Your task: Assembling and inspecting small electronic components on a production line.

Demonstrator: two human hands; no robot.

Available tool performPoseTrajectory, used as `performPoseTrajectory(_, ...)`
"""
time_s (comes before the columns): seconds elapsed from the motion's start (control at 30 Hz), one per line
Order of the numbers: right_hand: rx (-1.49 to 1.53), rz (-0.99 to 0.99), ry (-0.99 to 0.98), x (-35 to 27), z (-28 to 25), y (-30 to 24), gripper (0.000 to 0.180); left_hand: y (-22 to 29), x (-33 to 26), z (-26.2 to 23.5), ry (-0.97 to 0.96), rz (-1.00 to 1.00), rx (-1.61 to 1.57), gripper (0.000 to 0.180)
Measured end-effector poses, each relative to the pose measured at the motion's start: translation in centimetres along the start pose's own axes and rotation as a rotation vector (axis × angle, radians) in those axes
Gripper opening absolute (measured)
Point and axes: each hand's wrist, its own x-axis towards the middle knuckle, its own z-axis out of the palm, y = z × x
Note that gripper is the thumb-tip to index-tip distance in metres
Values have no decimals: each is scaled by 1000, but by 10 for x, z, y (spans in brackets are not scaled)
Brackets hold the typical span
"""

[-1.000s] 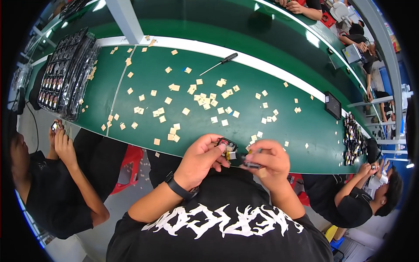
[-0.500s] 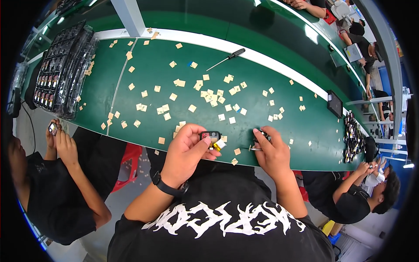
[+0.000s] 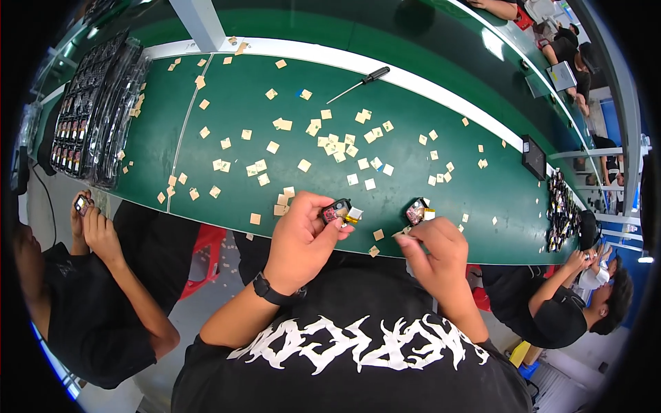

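Note:
My left hand (image 3: 303, 230) is closed around a small black electronic device casing (image 3: 335, 210), thumb across its lower edge. A silver battery pouch (image 3: 354, 214) with yellow tape sticks out from its right side. Over the near edge of the table, my right hand (image 3: 437, 248) has thumb and index finger pinched together on a small pale piece (image 3: 399, 235), too small to make out. Just beyond those fingers a second black device casing (image 3: 416, 210) rests on the green table, with its own silver and yellow battery at its right side, partly covered by the hand.
Many small cream paper squares (image 3: 332, 146) lie scattered over the green table (image 3: 234, 82). Further back is a screwdriver (image 3: 358, 85). Stacked black trays of devices (image 3: 93, 113) stand at left; a pile of small devices (image 3: 561, 213) lies at right. Co-workers sit on both sides.
My right hand has drawn back toward me and uncovered the second casing, which it was over before. My left hand has tilted its casing slightly and stays in nearly the same place.

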Motion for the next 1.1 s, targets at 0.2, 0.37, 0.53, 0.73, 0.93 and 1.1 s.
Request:
performPoseTrajectory(0.2,-71,99,-236,11,16,-18,44,-5,-3,3,4,11,189,23)
performPoseTrajectory(0.37,111,159,-256,17,20,-20,23,0,-3,5,23,-8,200,21)
performPoseTrajectory(0.53,196,133,-266,17,23,-25,12,-4,-2,6,39,11,191,21)
performPoseTrajectory(0.73,161,269,-332,15,29,-31,15,1,-8,10,48,86,317,15)
performPoseTrajectory(0.93,195,324,-342,15,32,-31,15,-4,-10,9,85,162,397,11)
performPoseTrajectory(1.1,272,371,-373,16,32,-25,15,3,-3,-2,22,-5,139,11)
